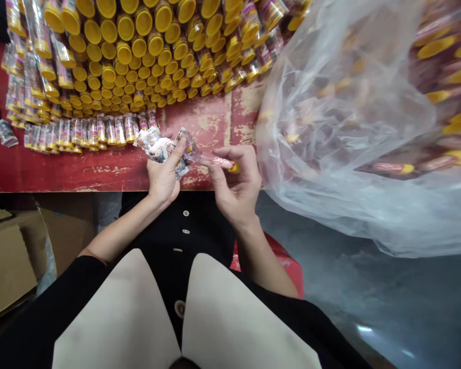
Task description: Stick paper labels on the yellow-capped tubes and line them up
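My left hand [162, 179] is closed around a bunch of printed plastic wrappers [158, 147], its thumb lying across them. One clear printed wrapper [191, 148] sticks out from this bunch toward the right. Between the thumb and fingers of my right hand [240, 192] is a small clear tube [223, 162] with pink-and-white contents and a yellow cap [234, 167]. The tube's uncapped end points left at the wrapper. Whether it is inside the wrapper's mouth or only touching it, I cannot tell.
Stacked tubes with yellow caps [125, 53] fill the back of the worn red table [111, 177]. At right, a large clear plastic bag [330, 169] holds more capped tubes. A loose wrapper [5, 133] lies far left. Cardboard boxes [7, 261] stand below the table's left side.
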A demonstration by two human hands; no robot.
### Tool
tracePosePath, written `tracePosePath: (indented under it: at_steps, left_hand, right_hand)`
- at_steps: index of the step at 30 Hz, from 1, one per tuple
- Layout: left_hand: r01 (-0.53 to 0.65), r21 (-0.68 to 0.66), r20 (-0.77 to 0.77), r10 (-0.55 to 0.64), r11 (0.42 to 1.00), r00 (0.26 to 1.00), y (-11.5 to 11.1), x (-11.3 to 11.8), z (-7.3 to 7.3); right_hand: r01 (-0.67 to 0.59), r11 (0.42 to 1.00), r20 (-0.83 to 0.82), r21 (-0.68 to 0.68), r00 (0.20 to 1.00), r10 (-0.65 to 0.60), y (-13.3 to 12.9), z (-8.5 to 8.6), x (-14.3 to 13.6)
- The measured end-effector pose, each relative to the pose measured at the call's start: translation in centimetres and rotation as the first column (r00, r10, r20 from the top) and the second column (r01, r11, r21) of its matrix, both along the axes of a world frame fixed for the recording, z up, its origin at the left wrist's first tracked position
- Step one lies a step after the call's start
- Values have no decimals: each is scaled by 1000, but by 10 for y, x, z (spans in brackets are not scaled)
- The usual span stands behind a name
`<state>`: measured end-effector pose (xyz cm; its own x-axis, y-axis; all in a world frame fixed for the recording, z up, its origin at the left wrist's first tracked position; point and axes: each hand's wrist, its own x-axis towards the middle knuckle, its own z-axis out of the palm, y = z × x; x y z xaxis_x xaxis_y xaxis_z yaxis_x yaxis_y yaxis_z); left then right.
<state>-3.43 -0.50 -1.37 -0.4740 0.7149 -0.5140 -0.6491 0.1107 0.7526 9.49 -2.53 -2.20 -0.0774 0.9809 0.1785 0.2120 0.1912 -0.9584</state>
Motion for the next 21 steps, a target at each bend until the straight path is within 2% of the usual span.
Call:
tracePosePath:
  at_steps: [3,7,9,13,16,19,21]
  left_hand:
    - [-16,13,-4,16,1000,1000,-1,1,-1]
    - [-35,49,-19,36,998,999,-2,1,-1]
    - [-42,49,-22,43,998,999,-2,1,-1]
    - [-58,35,17,58,998,998,-3,2,-1]
    - [-50,19,58,49,999,997,-4,3,0]
    - [-16,7,32,16,1000,999,-5,3,3]
    - [-9,6,-5,9,1000,1000,-5,2,4]
  right_hand:
    - [23,993,7,118,1000,-24,1,3,2]
    - [-36,988,135,150,991,16,1,6,5]
    - [-40,993,166,115,986,21,0,9,6]
    - [-189,982,124,-7,974,188,-2,12,5]
    - [-240,968,89,-67,965,246,0,9,3]
    - [-350,923,-10,-159,936,353,1,6,1]
    - [-381,906,-52,-183,924,378,1,5,1]
